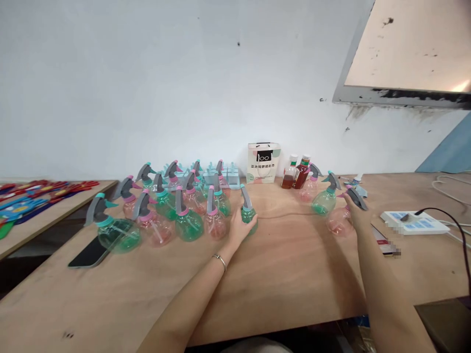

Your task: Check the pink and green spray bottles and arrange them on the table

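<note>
My left hand [238, 226] is wrapped round a green spray bottle [249, 214] with a grey trigger, standing at the right end of a group of several green and pink spray bottles [176, 208]. My right hand [353, 210] grips a pink spray bottle [338, 220] by its neck, under the grey trigger. Just left of it stands another green spray bottle [325, 198], with a pink one [309, 186] behind. All stand on a wooden table [279, 274].
A black phone [89, 253] lies at the table's left. A small paper bag [263, 163] and two brown-liquid bottles [296, 172] stand by the wall. A white power strip [417, 222] with cables lies at the right. Coloured items cover a side table [33, 201] on the left.
</note>
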`<state>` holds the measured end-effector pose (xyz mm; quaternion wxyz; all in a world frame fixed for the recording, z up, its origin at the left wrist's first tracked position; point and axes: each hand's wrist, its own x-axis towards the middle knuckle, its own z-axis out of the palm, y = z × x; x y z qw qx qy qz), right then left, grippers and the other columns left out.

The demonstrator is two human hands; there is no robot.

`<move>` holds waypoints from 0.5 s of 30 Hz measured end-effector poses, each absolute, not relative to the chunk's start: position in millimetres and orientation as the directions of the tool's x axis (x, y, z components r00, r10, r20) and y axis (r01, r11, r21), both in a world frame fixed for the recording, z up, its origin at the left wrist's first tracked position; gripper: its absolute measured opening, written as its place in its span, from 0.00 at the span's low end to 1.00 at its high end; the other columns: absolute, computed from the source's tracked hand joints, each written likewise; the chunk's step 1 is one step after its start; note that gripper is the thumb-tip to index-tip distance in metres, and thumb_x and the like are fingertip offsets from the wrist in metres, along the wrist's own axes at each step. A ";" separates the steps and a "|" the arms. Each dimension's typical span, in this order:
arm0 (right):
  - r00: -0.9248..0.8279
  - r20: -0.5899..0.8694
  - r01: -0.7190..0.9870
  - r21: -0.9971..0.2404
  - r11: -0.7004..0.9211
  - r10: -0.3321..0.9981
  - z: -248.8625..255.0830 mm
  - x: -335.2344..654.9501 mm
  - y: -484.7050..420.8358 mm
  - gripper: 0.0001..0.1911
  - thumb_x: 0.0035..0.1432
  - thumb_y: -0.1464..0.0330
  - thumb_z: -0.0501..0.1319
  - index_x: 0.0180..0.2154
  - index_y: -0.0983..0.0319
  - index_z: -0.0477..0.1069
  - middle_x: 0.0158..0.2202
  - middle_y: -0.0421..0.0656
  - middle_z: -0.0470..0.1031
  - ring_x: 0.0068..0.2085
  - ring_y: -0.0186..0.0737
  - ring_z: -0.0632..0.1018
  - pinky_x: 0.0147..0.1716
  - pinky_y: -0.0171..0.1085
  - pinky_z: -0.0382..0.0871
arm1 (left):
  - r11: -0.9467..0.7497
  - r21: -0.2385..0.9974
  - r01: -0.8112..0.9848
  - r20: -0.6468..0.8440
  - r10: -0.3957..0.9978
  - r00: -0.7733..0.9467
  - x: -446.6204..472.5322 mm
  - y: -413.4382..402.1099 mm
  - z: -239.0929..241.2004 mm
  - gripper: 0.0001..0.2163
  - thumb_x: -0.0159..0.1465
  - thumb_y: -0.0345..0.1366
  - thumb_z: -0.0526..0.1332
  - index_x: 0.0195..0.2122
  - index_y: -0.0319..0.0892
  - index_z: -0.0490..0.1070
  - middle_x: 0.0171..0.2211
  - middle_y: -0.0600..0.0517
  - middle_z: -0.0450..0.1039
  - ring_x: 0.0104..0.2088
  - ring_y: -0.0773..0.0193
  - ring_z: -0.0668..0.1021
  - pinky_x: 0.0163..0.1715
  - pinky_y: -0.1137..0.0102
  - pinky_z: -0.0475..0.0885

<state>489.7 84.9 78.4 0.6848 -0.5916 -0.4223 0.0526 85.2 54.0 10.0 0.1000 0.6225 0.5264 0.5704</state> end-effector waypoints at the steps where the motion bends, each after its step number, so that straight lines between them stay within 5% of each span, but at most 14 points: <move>1: 0.657 0.489 0.409 -0.870 0.274 0.573 77.9 491.8 88.2 0.24 0.46 0.55 0.70 0.43 0.62 0.81 0.33 0.42 0.80 0.31 0.38 0.76 0.28 0.36 0.72 | -0.427 0.725 0.541 0.606 0.769 -0.204 85.3 53.6 10.6 0.21 0.57 0.42 0.67 0.50 0.43 0.67 0.45 0.43 0.77 0.49 0.52 0.79 0.50 0.59 0.73; 5: 0.659 0.464 0.415 -0.881 0.228 0.592 74.4 499.5 98.0 0.24 0.43 0.54 0.70 0.40 0.62 0.80 0.29 0.40 0.76 0.32 0.40 0.76 0.33 0.40 0.75 | -0.422 0.731 0.536 0.598 0.775 -0.204 85.8 52.4 12.7 0.22 0.56 0.42 0.68 0.50 0.42 0.67 0.45 0.43 0.77 0.49 0.52 0.79 0.50 0.59 0.73; 9: 0.634 0.495 0.376 -0.869 0.322 0.594 65.0 509.0 95.6 0.34 0.43 0.54 0.69 0.51 0.61 0.70 0.42 0.47 0.77 0.45 0.50 0.78 0.43 0.48 0.75 | -0.406 0.743 0.531 0.578 0.789 -0.206 85.2 51.9 14.6 0.22 0.56 0.42 0.68 0.50 0.43 0.67 0.45 0.44 0.77 0.49 0.52 0.79 0.50 0.59 0.72; 12: 0.734 0.621 0.529 -0.776 0.343 0.274 56.8 503.1 74.9 0.34 0.52 0.58 0.63 0.58 0.59 0.59 0.56 0.55 0.68 0.59 0.57 0.71 0.55 0.53 0.68 | -0.412 0.758 0.506 0.566 0.801 -0.195 84.5 51.6 14.5 0.23 0.55 0.42 0.68 0.50 0.43 0.66 0.46 0.43 0.76 0.50 0.51 0.79 0.51 0.58 0.72; 14: 0.724 0.689 0.660 -0.694 0.288 -0.001 53.1 482.5 56.6 0.27 0.57 0.58 0.57 0.57 0.56 0.59 0.59 0.58 0.63 0.61 0.59 0.69 0.57 0.53 0.65 | -0.434 0.759 0.484 0.566 0.808 -0.163 85.5 50.6 13.0 0.23 0.56 0.41 0.68 0.50 0.42 0.66 0.47 0.43 0.75 0.50 0.51 0.78 0.51 0.57 0.72; 15: 0.678 0.735 0.706 -0.644 0.296 -0.019 52.1 466.1 48.3 0.26 0.57 0.57 0.56 0.56 0.55 0.60 0.56 0.57 0.64 0.59 0.60 0.70 0.55 0.55 0.66 | -0.451 0.756 0.475 0.572 0.808 -0.143 86.8 49.6 11.8 0.22 0.56 0.40 0.67 0.51 0.42 0.65 0.48 0.43 0.75 0.51 0.51 0.78 0.52 0.56 0.71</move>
